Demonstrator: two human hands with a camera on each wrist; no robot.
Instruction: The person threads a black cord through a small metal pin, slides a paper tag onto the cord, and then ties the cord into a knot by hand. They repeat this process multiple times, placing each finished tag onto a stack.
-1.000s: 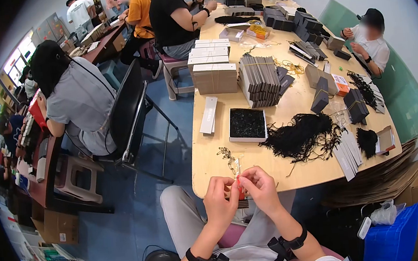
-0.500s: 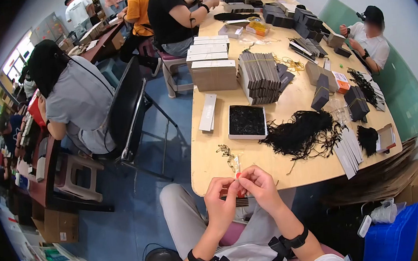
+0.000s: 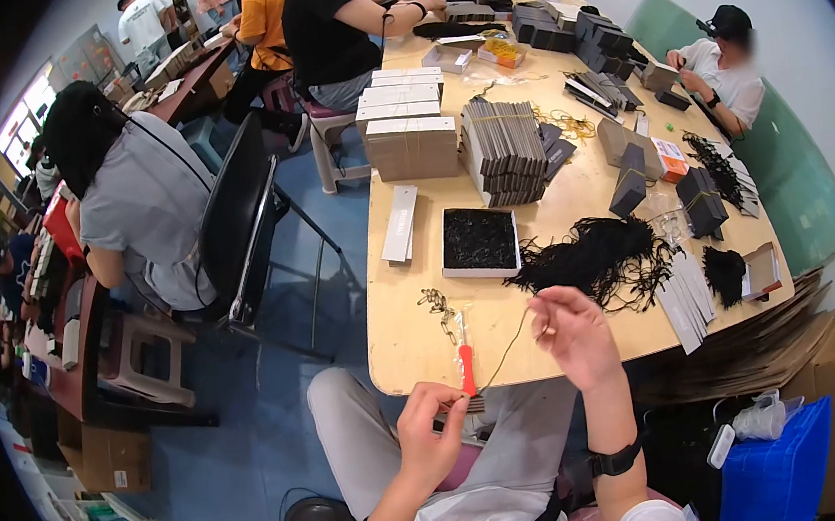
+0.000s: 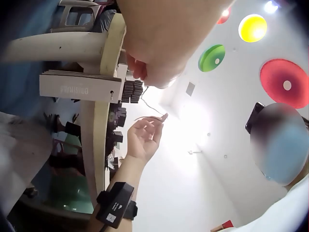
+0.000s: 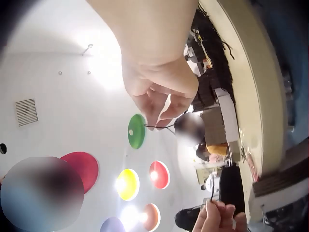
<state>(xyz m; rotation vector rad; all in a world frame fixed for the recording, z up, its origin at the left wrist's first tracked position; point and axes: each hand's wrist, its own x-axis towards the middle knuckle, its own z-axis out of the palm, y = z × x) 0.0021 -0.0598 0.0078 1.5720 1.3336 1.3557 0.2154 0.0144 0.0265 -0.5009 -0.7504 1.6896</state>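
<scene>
My left hand (image 3: 429, 435), low in front of the table edge, pinches a thin dark cord (image 3: 507, 352) between thumb and finger. The cord runs up to my right hand (image 3: 578, 335), raised over the table's front edge, whose fingertips pinch it; in the right wrist view a dark strand (image 5: 157, 126) crosses those fingertips. Between the hands, a red-handled tool (image 3: 467, 368) with a pale shaft lies at the table edge. Beneath the left hand is a stack of grey printed tags (image 4: 79, 87), its hole showing in the left wrist view.
A metal chain (image 3: 437, 307) lies beyond the tool. Farther back are a box of small black pieces (image 3: 479, 240), a heap of black cords (image 3: 588, 259), fanned tags (image 3: 685, 300) and banded card stacks (image 3: 506, 152). Other people sit around the tables.
The hands were together at the table edge and are now apart. My right hand has moved up and right, drawing the cord out; the red-handled tool shows more fully.
</scene>
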